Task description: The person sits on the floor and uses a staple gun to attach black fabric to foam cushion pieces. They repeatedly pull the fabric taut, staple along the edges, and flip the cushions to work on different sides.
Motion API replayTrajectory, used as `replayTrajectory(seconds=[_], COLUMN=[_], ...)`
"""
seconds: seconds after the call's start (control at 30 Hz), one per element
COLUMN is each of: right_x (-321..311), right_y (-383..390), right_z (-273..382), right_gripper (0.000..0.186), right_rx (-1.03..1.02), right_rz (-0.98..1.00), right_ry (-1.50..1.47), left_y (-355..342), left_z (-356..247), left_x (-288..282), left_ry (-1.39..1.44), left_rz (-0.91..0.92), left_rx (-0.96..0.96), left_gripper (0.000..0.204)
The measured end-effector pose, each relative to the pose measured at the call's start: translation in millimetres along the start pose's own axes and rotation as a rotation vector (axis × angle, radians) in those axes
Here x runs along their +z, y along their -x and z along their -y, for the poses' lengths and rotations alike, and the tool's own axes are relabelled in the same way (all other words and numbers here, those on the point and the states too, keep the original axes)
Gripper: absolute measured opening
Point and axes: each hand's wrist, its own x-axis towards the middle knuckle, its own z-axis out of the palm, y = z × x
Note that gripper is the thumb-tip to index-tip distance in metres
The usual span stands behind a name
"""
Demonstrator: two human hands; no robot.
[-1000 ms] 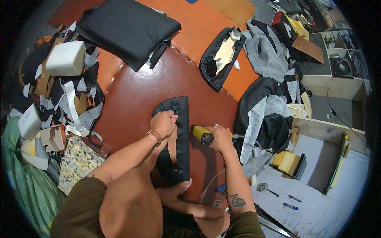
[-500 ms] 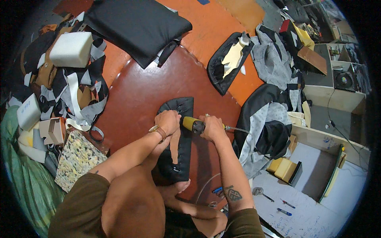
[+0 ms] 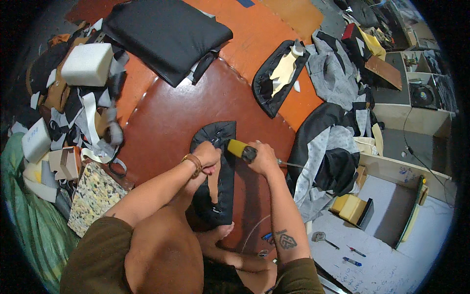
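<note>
Tool (image 3: 237, 147) now over edge of black pad (image 3: 226, 186), earlier beside it

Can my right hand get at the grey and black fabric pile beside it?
Probably, for a touch: the grey and black fabric pile lies just beside the right hand, with only a thin hose visible between. Grasping it looks unlikely while that hand holds the yellow tool.

The left forearm (image 3: 159, 187) angles forward and inward beside the raised, bent knee (image 3: 164, 240), the left hand (image 3: 208, 156) curled with fingers bunched. The tattooed right forearm (image 3: 285, 208) reaches forward, leaning slightly left, its right hand (image 3: 263, 158) wrapped in a closed grip.
</note>
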Motion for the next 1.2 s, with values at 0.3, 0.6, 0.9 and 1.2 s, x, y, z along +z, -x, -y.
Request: replayTrajectory(seconds=[0.3,0.6,0.9,1.2], right_x=[0.2,12.6,16.3,17.4], right_y=[91.9,97.4,68.8,50.6], right_z=[-36.6,-10.5,11.7,11.7], right_gripper=[0.052,0.05,0.041,0.042], right_rx=[0.056,0.012,-0.066,0.005], right_rz=[0.089,0.174,0.151,0.153], right_ry=[0.02,0.056,0.133,0.151], left_y=[-0.3,11.4,4.4,10.6], left_z=[3.2,20.8,15.5,33.8], left_x=[27.4,32.1,18.9,20.9], left_ry=[-0.311,-0.568,-0.615,-0.519], left_rz=[-0.015,-0.27,-0.329,-0.4], left_rx=[0.195,0.374,0.298,0.379], left_gripper=[0.052,0.035,0.039,0.023])
